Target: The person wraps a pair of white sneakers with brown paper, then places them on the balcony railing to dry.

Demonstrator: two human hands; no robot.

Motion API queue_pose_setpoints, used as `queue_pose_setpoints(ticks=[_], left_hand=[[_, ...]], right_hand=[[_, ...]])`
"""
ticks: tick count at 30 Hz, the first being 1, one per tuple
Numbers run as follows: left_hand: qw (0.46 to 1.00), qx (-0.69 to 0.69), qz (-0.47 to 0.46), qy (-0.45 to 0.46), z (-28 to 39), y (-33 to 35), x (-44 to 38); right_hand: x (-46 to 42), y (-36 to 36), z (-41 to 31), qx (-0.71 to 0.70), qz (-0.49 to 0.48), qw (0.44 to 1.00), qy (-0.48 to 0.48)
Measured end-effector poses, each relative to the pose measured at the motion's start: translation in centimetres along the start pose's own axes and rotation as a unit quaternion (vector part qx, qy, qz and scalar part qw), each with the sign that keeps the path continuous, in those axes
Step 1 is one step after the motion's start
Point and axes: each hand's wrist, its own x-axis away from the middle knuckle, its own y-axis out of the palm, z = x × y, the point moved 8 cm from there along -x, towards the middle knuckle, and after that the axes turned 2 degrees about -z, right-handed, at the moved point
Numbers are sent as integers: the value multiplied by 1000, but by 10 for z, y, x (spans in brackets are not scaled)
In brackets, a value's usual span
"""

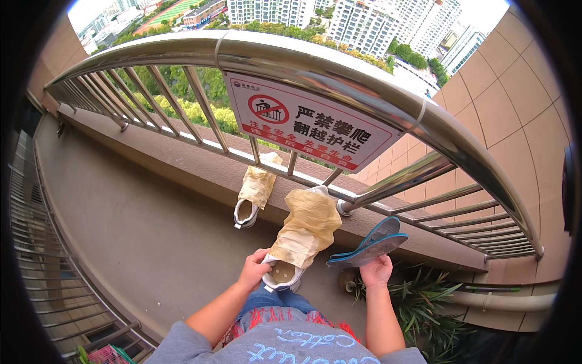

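My left hand [255, 269] grips the heel side of a white shoe [298, 245], whose front is wrapped in yellowed, wrinkled paper. The shoe's opening faces me and its inner sole is visible. In my right hand [378, 269] is a pair of dark insoles with blue edges [370, 245], pinched together at one side and fanned slightly apart. Beyond my left hand, a second paper-wrapped shoe [254, 191] rests toe-up against the low ledge, its toe end near the bars. Both shoes have pale heel tabs.
A curved metal railing [291, 50] runs ahead, with a warning sign [309, 123] tied to it. Below is a concrete ledge [182, 154]. Leafy potted plants [418, 300] and a pale pipe [504, 301] stand at right. Another railing [50, 282] borders the left, near a pink basket [107, 356].
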Motion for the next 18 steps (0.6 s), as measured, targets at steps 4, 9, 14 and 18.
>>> queue_pose_setpoints(ticks=[4,9,14,18], left_hand=[[990,-129,-31,55,30,-4,1],[980,-177,-75,52,44,0,6],[951,-266,-141,64,38,15,10],[947,-276,-142,80,33,23,14]], right_hand=[[3,24,-37,76,-257,963,-5],[7,89,-28,374,-24,927,27],[-9,122,-9,642,-79,763,-1],[-7,132,-4,799,-59,598,0]])
